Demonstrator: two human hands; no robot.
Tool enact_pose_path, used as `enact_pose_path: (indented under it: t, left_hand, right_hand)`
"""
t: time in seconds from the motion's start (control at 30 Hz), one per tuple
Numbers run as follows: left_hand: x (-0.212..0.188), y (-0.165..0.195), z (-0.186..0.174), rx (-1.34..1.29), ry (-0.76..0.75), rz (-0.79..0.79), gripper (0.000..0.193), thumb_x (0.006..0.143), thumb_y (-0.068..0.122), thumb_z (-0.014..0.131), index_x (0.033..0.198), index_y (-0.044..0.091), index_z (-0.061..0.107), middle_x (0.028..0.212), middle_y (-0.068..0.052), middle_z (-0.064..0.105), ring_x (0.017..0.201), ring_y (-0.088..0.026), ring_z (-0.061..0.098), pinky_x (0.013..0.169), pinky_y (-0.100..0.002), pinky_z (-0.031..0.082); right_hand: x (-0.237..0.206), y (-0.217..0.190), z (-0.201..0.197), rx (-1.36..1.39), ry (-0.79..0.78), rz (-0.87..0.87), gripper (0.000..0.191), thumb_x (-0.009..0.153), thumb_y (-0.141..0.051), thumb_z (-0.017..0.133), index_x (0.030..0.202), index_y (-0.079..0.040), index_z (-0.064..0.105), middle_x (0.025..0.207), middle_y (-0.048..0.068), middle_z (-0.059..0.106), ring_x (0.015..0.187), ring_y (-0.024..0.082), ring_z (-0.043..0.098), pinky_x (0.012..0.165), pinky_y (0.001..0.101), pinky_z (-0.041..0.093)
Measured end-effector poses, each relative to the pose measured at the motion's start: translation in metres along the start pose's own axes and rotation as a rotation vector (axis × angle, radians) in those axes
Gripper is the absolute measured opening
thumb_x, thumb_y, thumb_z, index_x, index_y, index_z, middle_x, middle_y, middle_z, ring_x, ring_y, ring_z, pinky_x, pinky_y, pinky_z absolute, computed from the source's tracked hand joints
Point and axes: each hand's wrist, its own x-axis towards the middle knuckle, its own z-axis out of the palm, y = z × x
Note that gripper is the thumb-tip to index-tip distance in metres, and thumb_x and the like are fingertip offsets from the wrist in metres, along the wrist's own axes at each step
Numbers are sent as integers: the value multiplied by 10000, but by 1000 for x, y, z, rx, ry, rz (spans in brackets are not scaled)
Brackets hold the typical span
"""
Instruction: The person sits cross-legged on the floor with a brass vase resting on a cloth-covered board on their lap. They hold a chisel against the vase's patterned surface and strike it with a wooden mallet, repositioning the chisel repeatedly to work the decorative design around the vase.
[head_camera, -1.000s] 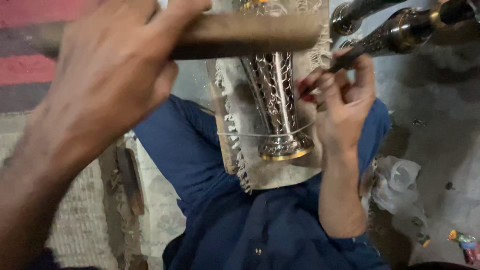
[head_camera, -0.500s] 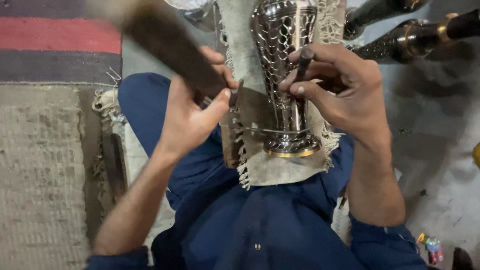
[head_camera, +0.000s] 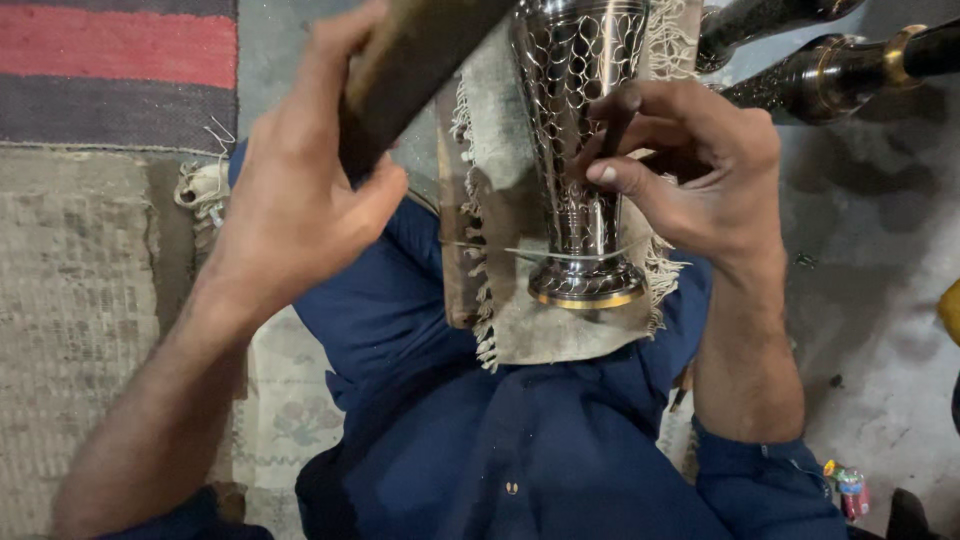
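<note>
**Hands at the engraved vase, pattern partly cut**

Our right hand (head_camera: 690, 170) pinches a thin dark metal chisel (head_camera: 612, 135) against the tall silver engraved metal vase (head_camera: 585, 150), centre top, lying on a frayed beige cloth (head_camera: 520, 320). Our left hand (head_camera: 300, 200) grips a brown wooden mallet (head_camera: 420, 50), upper left. Scale pattern covers the body; we judge the stem unfinished.

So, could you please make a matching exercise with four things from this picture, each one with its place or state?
Things:
1. left hand
2. right hand
3. metal vase
4. fringed cloth

Places or states:
A. lies under the vase, over the lap
B. grips a thick wooden mallet
C. pinches a thin chisel against the vase
D. engraved, with its gold-rimmed base towards the person

Pairs: 1-B, 2-C, 3-D, 4-A
</note>
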Motion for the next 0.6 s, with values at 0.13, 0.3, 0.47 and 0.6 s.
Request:
enact_pose_path:
  t: [0.13, 0.3, 0.47, 0.6]
  left_hand:
    - [7, 1, -5, 498, -24, 316, 628, 924, -38, 728, 1454, 189, 479, 1039, -167, 646, 944, -377, 654, 851, -474, 521]
    - [2, 0, -9, 478, 7, 325, 692, 794, -17, 791, 1416, 140, 531, 1029, -224, 604, 946, -467, 613, 820, -513, 492]
    - [3, -7, -15, 453, 44, 384, 685, 843, -71, 748, 1448, 68, 458, 1179, -264, 623, 1111, -477, 627, 915, -526, 532]
    - [2, -18, -12, 146, 22, 292, 587, 975, -29, 715, 1457, 59, 392, 1203, -257, 665, 1157, -462, 671, 917, -506, 570]
  right_hand:
    - [-1, 1, -1, -111, 3, 5, 342, 964, 60, 826, 1244, 81, 631, 1026, 150, 766, 924, 167, 772, 774, 248, 631]
    - [0, -5, 1, 49, 0, 12, 296, 1011, 115, 750, 1266, 81, 602, 1027, 163, 757, 971, 188, 774, 843, 276, 654]
    - [0, -9, 11, 187, 101, 47, 309, 1039, 122, 715, 1306, 63, 571, 1038, 144, 740, 979, 203, 781, 841, 281, 666]
    - [1, -8, 15, 230, 151, 45, 353, 978, 100, 714, 1287, 56, 549, 1160, 138, 698, 1021, 206, 761, 901, 311, 683]
